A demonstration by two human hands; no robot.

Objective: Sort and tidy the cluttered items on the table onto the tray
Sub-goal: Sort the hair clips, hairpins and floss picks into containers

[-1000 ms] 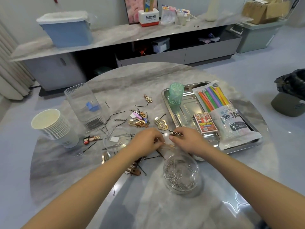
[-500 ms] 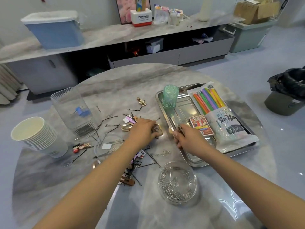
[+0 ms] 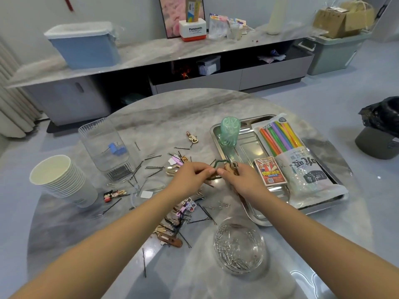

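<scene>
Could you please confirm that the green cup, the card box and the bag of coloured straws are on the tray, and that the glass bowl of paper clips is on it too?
Not quite: the head view shows the glass bowl of paper clips on the table, just in front of the tray, not on it. The green cup, the card box and the bag of coloured straws are on the tray.
</scene>
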